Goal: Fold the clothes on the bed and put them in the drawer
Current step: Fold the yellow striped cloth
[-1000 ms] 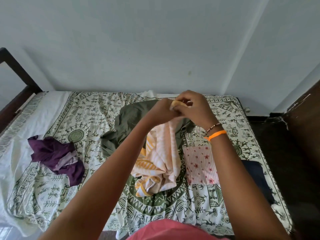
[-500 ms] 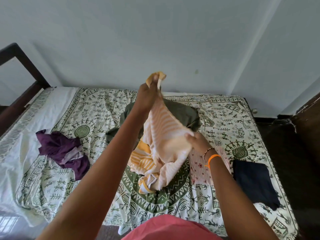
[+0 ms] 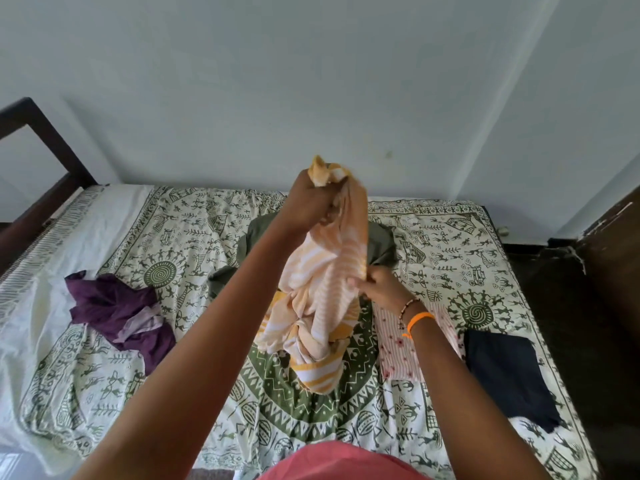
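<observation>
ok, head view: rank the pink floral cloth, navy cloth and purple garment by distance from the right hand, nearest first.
1. Pink floral cloth: folded, just below the right hand, partly under the wrist.
2. Navy cloth: folded, farther out toward the bed's right edge.
3. Purple garment: crumpled, across the bed on the left side.

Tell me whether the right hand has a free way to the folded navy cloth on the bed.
Probably not yet: the right hand pinches the orange striped garment, which the left hand holds up. Once it lets go, the navy cloth lies uncovered on its side, just past the folded pink cloth.
</observation>
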